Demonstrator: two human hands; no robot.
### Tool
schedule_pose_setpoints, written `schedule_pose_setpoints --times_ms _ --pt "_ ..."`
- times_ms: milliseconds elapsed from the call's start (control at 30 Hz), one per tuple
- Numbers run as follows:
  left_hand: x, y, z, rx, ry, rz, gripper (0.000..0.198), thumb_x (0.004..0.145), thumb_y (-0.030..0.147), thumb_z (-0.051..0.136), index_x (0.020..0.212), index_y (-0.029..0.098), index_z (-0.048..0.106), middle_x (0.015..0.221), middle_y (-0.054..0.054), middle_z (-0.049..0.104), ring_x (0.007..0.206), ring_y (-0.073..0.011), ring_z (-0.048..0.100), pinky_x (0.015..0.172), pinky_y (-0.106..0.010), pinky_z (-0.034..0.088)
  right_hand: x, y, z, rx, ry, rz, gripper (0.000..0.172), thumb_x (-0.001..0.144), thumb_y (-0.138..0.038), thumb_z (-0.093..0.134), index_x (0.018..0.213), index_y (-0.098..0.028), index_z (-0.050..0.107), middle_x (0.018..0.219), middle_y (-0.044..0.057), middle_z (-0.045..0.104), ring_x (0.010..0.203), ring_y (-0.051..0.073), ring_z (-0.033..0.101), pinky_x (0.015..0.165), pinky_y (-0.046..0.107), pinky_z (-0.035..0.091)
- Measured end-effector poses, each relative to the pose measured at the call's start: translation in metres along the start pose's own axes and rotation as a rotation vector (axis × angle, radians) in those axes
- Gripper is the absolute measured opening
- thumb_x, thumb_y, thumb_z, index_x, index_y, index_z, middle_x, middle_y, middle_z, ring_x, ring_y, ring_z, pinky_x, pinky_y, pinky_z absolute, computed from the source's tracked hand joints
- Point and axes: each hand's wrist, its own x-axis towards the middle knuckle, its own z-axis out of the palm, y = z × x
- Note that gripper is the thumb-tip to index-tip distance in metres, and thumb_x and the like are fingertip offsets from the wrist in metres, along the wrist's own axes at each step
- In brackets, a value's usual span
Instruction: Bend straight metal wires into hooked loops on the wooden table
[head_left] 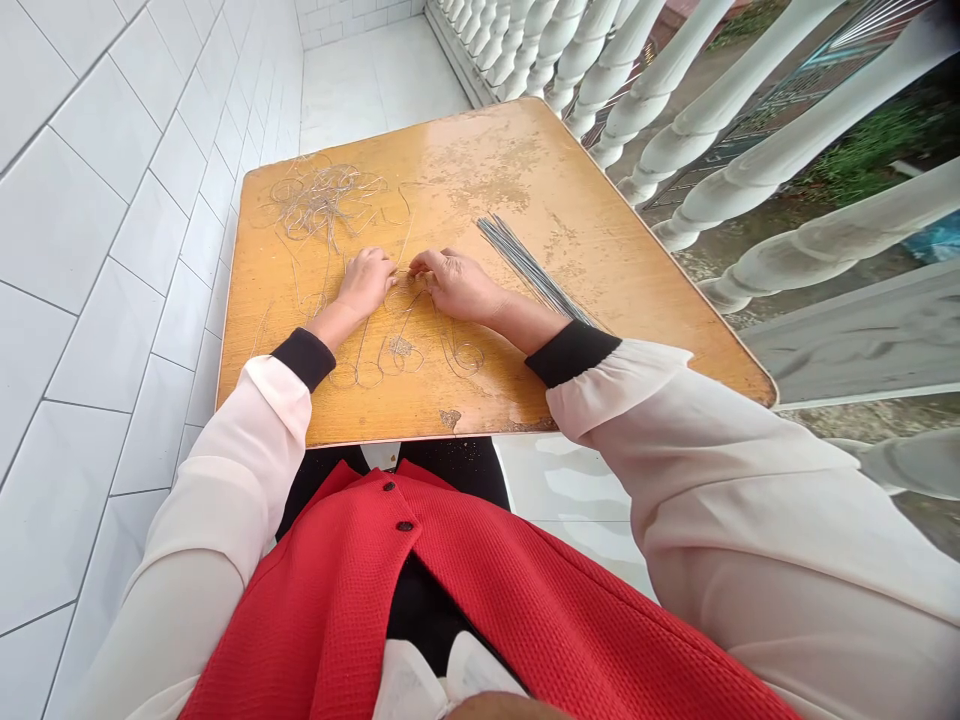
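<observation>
My left hand (367,280) is over the middle of the wooden table, its fingers curled in a pinch on a thin metal wire. Facing it a short gap away, my right hand (459,286) also has thumb and fingers closed on the wire; the fingertips hide the exact grip. Below the hands lie several bent wires with looped ends (369,374). Beyond my left hand is a loose tangle of looped wires (326,200). To the right of my right hand, a bundle of straight grey wires (529,265) lies slantwise, partly covered by my right wrist and cuff.
The worn wooden table (637,290) has peeling patches. A white tiled wall (112,250) runs close along its left side. White balusters (682,145) line the right side, with ground and plants outside. Pale floor (375,85) shows past the far edge.
</observation>
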Motion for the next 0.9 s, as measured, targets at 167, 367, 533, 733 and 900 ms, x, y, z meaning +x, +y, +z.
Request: schedule_pose_setpoints --times_ms 167,367,533,733,900 --pt "-0.006 0.007 -0.002 -0.007 0.053 -0.090 0.026 0.104 0.029 0.052 0.119 0.019 0.071 0.128 -0.017 0.070 0.119 -0.0264 0.061 0.105 -0.045 0.053 0.006 0.004 0.002 0.023 0.042 0.047 0.040 0.083 -0.016 0.051 0.121 -0.019 0.064 0.121 0.016 0.077 0.112 0.032 0.070 0.100 0.051 0.055" --pt "-0.008 0.013 -0.014 0.081 -0.028 -0.082 0.021 0.100 0.025 0.059 0.109 0.019 0.077 0.131 -0.016 0.069 0.129 -0.0303 0.059 0.111 -0.049 0.049 0.014 0.004 0.005 0.055 0.061 0.069 0.041 0.080 -0.018 0.061 0.120 -0.022 0.067 0.116 0.013 0.079 0.109 0.031 0.071 0.098 0.050 0.057" --pt "-0.006 0.016 -0.016 0.082 -0.046 -0.089 0.019 0.099 0.022 0.061 0.107 0.020 0.078 0.130 -0.015 0.071 0.131 -0.0315 0.060 0.113 -0.051 0.048 0.017 0.001 0.008 0.026 0.060 0.089 0.040 0.082 -0.019 0.062 0.122 -0.020 0.067 0.113 0.013 0.080 0.110 0.033 0.070 0.098 0.051 0.056" --pt "-0.006 0.012 -0.012 0.073 -0.017 -0.090 0.020 0.099 0.025 0.060 0.104 0.021 0.079 0.127 -0.014 0.073 0.129 -0.0311 0.061 0.110 -0.050 0.051 0.016 0.000 0.016 0.080 0.080 0.121 0.034 0.088 -0.021 0.058 0.121 -0.022 0.067 0.111 0.012 0.079 0.103 0.030 0.072 0.093 0.048 0.060" --pt "-0.006 0.010 -0.009 0.047 0.015 -0.073 0.020 0.098 0.026 0.061 0.103 0.023 0.080 0.125 -0.012 0.073 0.127 -0.0299 0.062 0.109 -0.050 0.051 0.015 0.003 0.018 0.114 0.087 0.098 0.030 0.091 -0.026 0.058 0.119 -0.026 0.069 0.109 0.010 0.079 0.093 0.027 0.073 0.088 0.047 0.063"
